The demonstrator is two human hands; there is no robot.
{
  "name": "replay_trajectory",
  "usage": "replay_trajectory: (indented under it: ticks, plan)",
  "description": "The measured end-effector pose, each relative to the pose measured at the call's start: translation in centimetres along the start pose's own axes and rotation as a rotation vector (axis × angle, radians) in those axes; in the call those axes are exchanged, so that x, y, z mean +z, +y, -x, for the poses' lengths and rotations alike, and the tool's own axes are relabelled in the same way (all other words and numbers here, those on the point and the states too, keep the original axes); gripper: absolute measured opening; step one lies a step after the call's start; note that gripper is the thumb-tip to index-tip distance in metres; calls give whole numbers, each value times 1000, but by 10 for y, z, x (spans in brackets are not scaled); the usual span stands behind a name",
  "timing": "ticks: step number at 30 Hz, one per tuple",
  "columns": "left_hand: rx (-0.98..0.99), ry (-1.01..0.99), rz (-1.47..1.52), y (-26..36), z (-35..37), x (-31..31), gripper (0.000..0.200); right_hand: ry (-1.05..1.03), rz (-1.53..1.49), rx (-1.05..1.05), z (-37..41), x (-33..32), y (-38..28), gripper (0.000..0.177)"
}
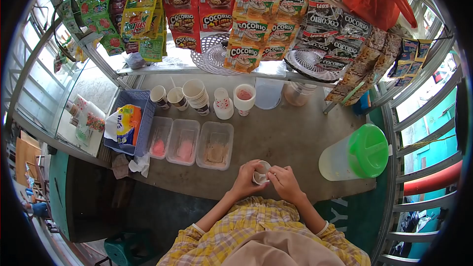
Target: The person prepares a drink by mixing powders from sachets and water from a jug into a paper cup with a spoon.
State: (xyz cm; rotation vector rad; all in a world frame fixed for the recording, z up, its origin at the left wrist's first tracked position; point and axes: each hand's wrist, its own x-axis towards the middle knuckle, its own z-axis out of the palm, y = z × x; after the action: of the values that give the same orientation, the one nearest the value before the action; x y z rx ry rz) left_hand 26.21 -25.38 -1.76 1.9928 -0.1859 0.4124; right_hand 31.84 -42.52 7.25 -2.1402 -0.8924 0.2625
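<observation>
A small pale paper cup (261, 171) is close to my body at the counter's front edge. My left hand (246, 178) wraps around its left side. My right hand (286, 183) is closed, its fingertips pinched together at the cup's right rim; whether they grip the rim or something small there cannot be made out. Something whitish shows inside the cup, too small to name. Farther back, a paper cup with pinkish contents (244, 94) stands beside upturned red-patterned cups (222, 106).
Three plastic tubs, one with brown powder (215, 145), line the left, near a blue basket (148, 99) and stacked cups (196, 93). A green-lidded jug (367, 151) stands right. Drink sachets (251, 24) hang above the counter's back.
</observation>
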Motion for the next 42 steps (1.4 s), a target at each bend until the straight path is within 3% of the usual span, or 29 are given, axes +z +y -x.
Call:
replay_trajectory:
  ticks: [4, 7, 10, 13, 16, 19, 22, 25, 42]
  plan:
    - [-35, -7, 10, 6, -1, -3, 62, 19, 107, -46, -1, 1, 1, 20]
    - [-29, -23, 49, -5, 1, 1, 62, -18, -25, -23, 0, 2, 5, 19]
    - [-110, -46, 53, 8, -1, -4, 62, 49, 110, -68, -2, 3, 2, 19]
    - [-65, -26, 25, 2, 1, -2, 63, -5, -25, -40, -1, 0, 3, 19]
    - [-23, -4, 31, 3, -2, -2, 63, 56, 113, -61, -2, 1, 1, 19]
    - [22, 2, -8, 3, -3, -2, 63, -6, 4, -39, -2, -2, 2, 19]
    - [46, 8, -2, 1, -4, -1, 63, 63, 66, -42, -2, 2, 1, 19]
    - [-38, -34, 3, 5, -2, -4, 63, 21, 34, -51, -1, 1, 4, 20]
    - [-57, -44, 23, 5, -1, -3, 63, 24, 62, -25, -1, 0, 2, 19]
